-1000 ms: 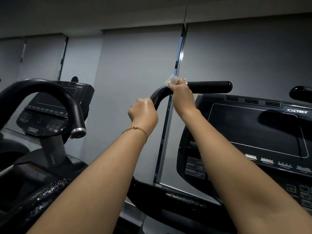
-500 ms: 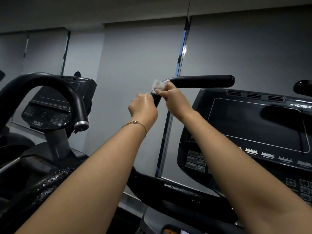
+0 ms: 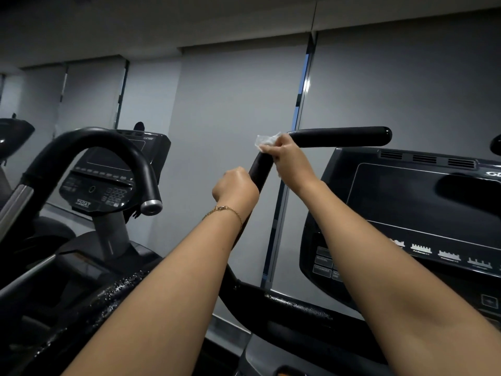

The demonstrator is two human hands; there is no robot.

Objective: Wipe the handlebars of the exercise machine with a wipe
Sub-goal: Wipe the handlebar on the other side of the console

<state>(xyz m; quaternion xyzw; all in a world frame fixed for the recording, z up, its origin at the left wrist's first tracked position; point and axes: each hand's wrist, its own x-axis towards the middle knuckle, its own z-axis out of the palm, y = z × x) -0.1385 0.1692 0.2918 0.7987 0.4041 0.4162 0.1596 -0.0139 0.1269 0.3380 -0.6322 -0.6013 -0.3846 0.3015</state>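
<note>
Two grips on handlebar (image 3: 339,137); left hand (image 3: 235,189) tight round it; right hand (image 3: 291,158) round wipe (image 3: 267,139)

Console (image 3: 423,202) sits just below handlebar (image 3: 339,137); above is open.

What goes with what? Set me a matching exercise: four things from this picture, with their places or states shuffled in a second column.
Things
1. wipe
2. left hand
3. bracelet
4. console

Places or states
a. round the left wrist
b. grips the sloping part of the handlebar
c. pinched by the right hand at the handlebar's bend
d. below the handlebar's level end, screen dark

Pairs: 1-c, 2-b, 3-a, 4-d
</note>
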